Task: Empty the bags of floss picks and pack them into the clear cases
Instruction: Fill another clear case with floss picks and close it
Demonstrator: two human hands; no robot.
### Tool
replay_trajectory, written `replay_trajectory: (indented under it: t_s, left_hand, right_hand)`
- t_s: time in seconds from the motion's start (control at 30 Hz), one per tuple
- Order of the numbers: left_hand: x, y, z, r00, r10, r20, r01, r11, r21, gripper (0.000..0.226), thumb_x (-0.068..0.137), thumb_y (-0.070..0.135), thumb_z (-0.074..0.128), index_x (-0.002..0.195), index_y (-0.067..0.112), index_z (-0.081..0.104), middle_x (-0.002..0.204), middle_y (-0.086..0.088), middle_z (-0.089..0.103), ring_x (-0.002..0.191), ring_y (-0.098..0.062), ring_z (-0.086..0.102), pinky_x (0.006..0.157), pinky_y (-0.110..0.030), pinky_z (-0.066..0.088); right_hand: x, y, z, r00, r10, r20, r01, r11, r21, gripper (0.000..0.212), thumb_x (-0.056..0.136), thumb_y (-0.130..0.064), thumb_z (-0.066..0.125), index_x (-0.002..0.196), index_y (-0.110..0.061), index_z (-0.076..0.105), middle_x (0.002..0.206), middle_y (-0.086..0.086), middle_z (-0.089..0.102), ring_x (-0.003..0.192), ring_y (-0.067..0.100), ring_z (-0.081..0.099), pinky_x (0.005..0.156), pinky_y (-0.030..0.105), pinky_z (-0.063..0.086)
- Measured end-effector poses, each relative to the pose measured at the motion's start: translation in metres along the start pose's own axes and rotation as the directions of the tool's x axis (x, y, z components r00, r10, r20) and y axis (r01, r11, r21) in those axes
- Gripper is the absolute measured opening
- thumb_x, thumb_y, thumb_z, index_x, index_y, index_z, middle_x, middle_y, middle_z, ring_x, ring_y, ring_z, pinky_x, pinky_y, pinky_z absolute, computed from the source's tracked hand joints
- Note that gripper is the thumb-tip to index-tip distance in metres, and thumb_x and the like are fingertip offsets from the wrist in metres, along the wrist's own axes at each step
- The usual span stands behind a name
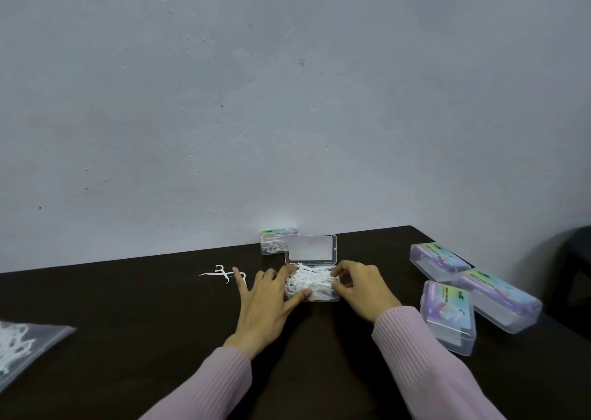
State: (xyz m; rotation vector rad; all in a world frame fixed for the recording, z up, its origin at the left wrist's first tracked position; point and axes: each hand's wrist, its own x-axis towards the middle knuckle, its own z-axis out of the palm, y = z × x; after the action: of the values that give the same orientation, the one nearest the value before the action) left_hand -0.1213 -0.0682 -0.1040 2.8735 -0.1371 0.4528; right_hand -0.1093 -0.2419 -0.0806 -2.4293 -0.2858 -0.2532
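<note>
Left hand (268,295) presses flat, fingers straight, on the floss picks (309,280) heaped in the open case (311,267); right hand (359,283) pinches picks there. The bag (30,344) on the bench (144,291) is cut off at the left edge.

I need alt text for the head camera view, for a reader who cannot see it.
Two hands, left and right, press white floss picks into an open clear case on a dark table. Loose picks lie left; closed cases right; a bag far left.

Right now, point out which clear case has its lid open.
The open case between the left hand and right hand, heaped with white floss picks, its lid standing up. The three cases at right and the one by the wall are closed.
</note>
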Motion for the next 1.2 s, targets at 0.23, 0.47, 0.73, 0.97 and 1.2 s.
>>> replay_trajectory:
  t_s: [0.23, 0.47, 0.73, 0.97, 1.2]
  left_hand:
    - [-0.002, 0.003, -0.001, 1.0, -0.009, -0.011, 0.008, 0.993, -0.119, 0.069, 0.084, 0.069, 0.025, 0.142, 0.033, 0.022, 0.124, 0.01, 0.053, 0.127, -0.009, 0.039, 0.109, -0.055, -0.016]
    - [0.002, 0.003, -0.001, 0.996, -0.079, -0.035, 0.065, 0.952, -0.298, 0.066, 0.084, 0.066, 0.042, 0.138, 0.031, 0.029, 0.099, 0.015, 0.055, 0.114, -0.006, 0.047, 0.111, -0.054, -0.015]
    - [0.004, -0.003, 0.001, 0.986, -0.164, 0.015, 0.145, 0.822, -0.55, 0.061, 0.081, 0.059, 0.057, 0.131, 0.03, 0.037, 0.102, 0.019, 0.058, 0.115, -0.003, 0.045, 0.11, -0.052, -0.016]
    - [0.004, -0.01, 0.002, 0.982, -0.188, -0.026, 0.139, 0.807, -0.574, 0.051, 0.085, 0.052, 0.055, 0.13, 0.034, 0.039, 0.096, 0.019, 0.064, 0.108, 0.0, 0.049, 0.11, -0.052, -0.016]
    - [-0.002, -0.007, -0.004, 0.996, -0.051, -0.077, 0.012, 0.9, -0.435, 0.047, 0.094, 0.047, 0.045, 0.138, 0.043, 0.031, 0.1, 0.014, 0.06, 0.111, -0.002, 0.052, 0.112, -0.051, -0.014]
  right_hand:
    - [0.0, 0.0, 0.004, 0.999, 0.013, -0.032, -0.014, 1.0, -0.027, 0.02, 0.09, -0.018, 0.058, 0.11, -0.015, 0.059, 0.107, 0.003, 0.059, 0.091, 0.011, 0.058, 0.086, 0.025, 0.051]
    - [-0.002, 0.0, 0.001, 0.998, 0.026, -0.052, -0.028, 0.999, -0.041, 0.019, 0.09, -0.021, 0.059, 0.108, -0.016, 0.057, 0.108, 0.001, 0.056, 0.09, 0.01, 0.055, 0.083, 0.021, 0.047]
    - [-0.001, -0.002, -0.001, 0.999, 0.031, -0.038, -0.032, 0.999, -0.037, 0.02, 0.088, -0.021, 0.061, 0.108, -0.016, 0.057, 0.108, 0.001, 0.055, 0.091, 0.009, 0.054, 0.083, 0.019, 0.046]
    - [-0.002, -0.005, 0.001, 0.999, 0.04, -0.003, -0.04, 0.999, -0.019, 0.024, 0.087, -0.021, 0.062, 0.11, -0.017, 0.054, 0.109, 0.002, 0.056, 0.091, 0.011, 0.056, 0.085, 0.024, 0.05]
    - [0.003, -0.004, 0.004, 0.988, 0.119, 0.095, -0.131, 0.982, 0.137, 0.07, 0.088, -0.012, 0.059, 0.146, -0.021, 0.021, 0.118, 0.008, 0.049, 0.096, 0.014, 0.051, 0.094, 0.027, 0.043]
